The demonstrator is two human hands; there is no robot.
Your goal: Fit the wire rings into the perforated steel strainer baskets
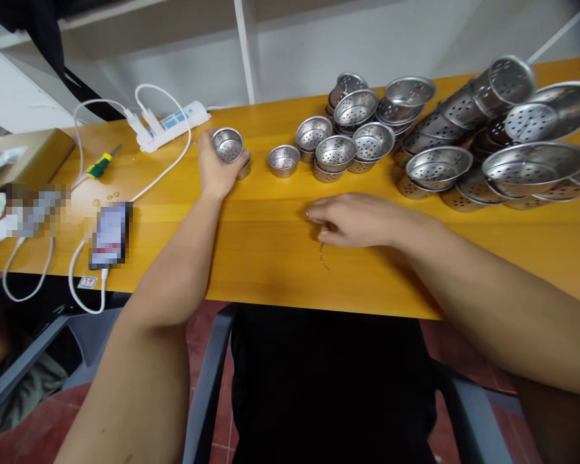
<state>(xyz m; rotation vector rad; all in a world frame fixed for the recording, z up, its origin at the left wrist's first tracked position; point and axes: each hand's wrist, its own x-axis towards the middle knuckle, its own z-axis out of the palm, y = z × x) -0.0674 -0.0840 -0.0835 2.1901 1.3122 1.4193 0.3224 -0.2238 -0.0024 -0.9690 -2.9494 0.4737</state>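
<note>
fingers of the left hand [216,169] wrap a perforated steel cup [228,145] at the far left of the table [251,258]; right hand [355,220] lies flat, fingertips pinching a thin wire ring [322,254] near the middle. the cup sits on another, so a careless lift could drag both. the ring may slip away, being so fine. stacked cups [464,148] far right lean and could topple if bumped.

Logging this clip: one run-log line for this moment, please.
left hand: grips cup | right hand: on wire, flat on table | cups pile: far right
</note>
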